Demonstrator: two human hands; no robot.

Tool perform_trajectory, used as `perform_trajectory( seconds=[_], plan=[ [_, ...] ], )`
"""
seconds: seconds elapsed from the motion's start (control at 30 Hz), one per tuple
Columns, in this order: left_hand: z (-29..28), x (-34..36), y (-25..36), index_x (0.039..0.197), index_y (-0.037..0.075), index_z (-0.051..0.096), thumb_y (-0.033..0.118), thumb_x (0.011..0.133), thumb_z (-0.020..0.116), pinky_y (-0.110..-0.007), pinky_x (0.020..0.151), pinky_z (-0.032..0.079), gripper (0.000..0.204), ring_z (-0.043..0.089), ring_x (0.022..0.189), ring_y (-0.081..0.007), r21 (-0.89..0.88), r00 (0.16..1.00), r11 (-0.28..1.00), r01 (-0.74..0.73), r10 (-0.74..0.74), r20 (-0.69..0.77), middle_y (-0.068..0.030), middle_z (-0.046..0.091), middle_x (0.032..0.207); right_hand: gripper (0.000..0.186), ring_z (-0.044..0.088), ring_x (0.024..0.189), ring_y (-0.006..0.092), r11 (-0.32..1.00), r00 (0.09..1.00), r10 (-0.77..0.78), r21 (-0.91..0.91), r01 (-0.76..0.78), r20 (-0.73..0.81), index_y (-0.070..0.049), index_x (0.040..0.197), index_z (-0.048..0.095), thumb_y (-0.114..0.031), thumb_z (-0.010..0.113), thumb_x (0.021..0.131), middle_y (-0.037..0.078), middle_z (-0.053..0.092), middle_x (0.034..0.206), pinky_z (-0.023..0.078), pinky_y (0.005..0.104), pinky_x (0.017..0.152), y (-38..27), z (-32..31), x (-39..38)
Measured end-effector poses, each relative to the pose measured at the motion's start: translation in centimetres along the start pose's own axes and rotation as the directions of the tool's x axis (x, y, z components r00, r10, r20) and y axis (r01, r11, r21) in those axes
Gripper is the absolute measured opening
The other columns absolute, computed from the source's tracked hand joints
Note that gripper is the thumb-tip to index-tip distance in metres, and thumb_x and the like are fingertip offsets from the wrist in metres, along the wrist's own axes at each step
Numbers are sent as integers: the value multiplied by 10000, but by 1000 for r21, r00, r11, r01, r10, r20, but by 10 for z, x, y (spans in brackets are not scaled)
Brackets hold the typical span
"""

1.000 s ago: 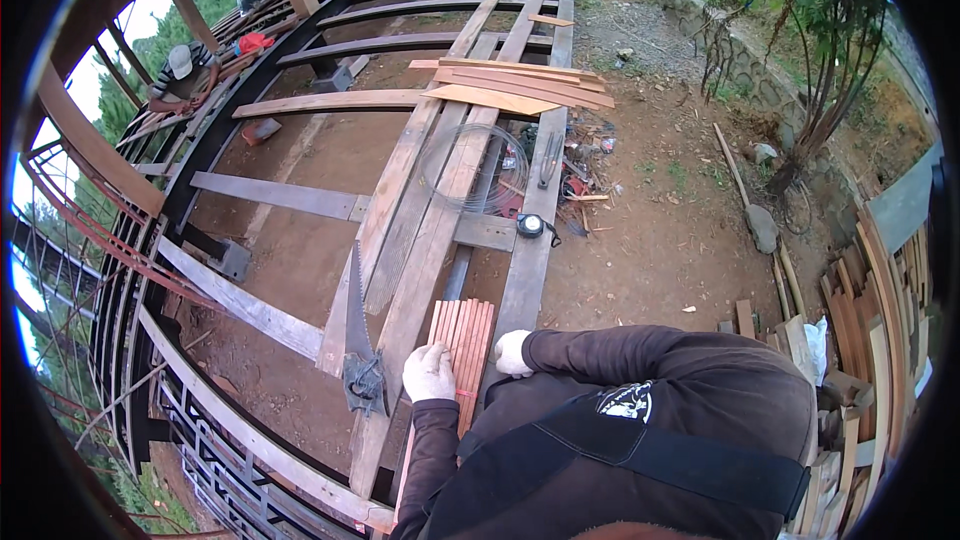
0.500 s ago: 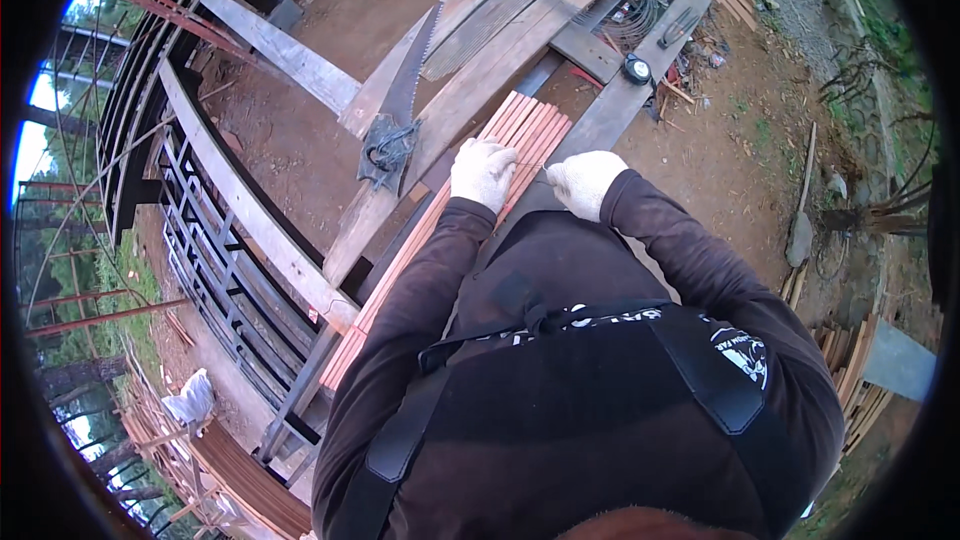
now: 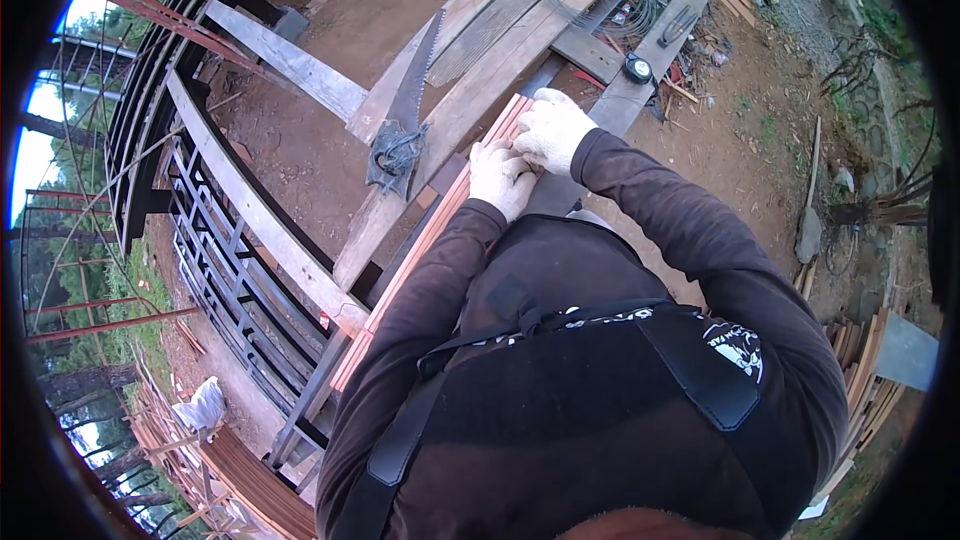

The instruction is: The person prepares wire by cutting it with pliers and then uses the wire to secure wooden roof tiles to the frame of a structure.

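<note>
A bundle of long, thin reddish wooden strips runs diagonally from my left forearm up to both hands. My left hand, in a white work glove, is closed at the upper part of the bundle, thumb toward the other hand. Just above and to its right, my right hand, gloved alike, is closed against the strips near their far end. The two hands touch or nearly touch, and their fingertips are hidden, so any small thing between them cannot be made out. To the left, a handsaw with a cloth-wrapped handle lies on planks.
Weathered planks form a bench ahead. A tape measure, pliers and a wire coil lie at its right. Black metal railing stands at left. A shovel and stacked wood lie at right.
My right hand has moved left and up onto the strips, beside my left hand. My left hand has shifted slightly right and down. A thin strand seen between them earlier is now hidden.
</note>
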State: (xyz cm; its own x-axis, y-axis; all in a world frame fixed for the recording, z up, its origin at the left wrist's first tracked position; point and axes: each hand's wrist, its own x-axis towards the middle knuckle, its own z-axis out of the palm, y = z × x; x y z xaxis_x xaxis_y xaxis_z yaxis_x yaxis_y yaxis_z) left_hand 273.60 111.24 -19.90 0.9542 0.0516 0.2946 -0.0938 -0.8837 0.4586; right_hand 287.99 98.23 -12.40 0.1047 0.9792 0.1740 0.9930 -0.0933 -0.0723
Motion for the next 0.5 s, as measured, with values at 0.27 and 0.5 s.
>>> perform_trajectory(
  seconds=[0.27,0.5],
  plan=[
    [14,-10,3,732,101,750,204,728,763,-500,947,400,104,615,1055,-269,-15,977,994,106,-107,-185,-45,715,848,245,599,1119,290,1000,858,-11,-31,-6,-514,-122,897,685,-199,745,673,53,643,1089,475,490,958,-44,-24,-29],
    [10,-14,10,787,139,797,271,827,733,-492,1096,342,152,583,1192,-266,-126,971,969,210,-222,-90,-50,729,916,285,642,1002,333,929,914,359,166,-331,-187,-87,1006,652,-299,734,834,98,674,1021,489,494,857,-68,1,-70]
  ],
)
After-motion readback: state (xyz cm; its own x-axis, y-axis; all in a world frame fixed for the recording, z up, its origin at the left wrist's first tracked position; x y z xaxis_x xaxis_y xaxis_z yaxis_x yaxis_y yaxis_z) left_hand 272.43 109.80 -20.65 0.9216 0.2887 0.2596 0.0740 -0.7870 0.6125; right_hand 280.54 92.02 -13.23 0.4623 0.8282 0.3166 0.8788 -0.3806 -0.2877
